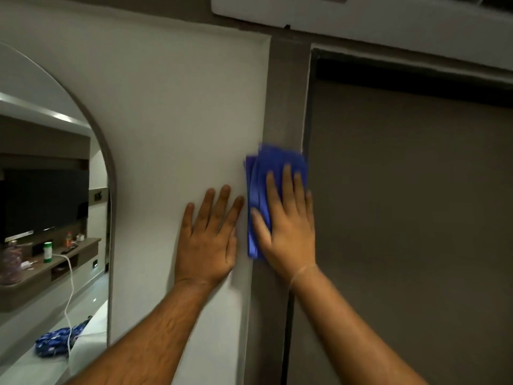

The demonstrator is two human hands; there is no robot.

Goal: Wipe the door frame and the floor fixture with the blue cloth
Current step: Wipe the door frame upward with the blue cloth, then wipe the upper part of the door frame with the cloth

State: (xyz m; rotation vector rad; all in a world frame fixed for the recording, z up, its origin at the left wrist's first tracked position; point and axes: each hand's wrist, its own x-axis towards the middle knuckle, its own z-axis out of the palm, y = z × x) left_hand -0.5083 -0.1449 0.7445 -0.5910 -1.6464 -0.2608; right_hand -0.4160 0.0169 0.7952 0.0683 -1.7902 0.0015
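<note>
The folded blue cloth point(273, 173) is blurred at its upper edge, and its lower part is hidden under the right hand point(287, 226), so its full shape is hard to make out. This hand lies flat with spread fingers and presses the cloth on the grey-brown vertical door frame point(286, 95) in the middle of the picture. The left hand point(208, 240) rests open and flat on the white wall point(172, 107), just beside the cloth. At the left edge, an arched mirror point(50, 190) is cut off and reflects a dim room. The dark door panel point(410, 204) fills the right side.
</note>
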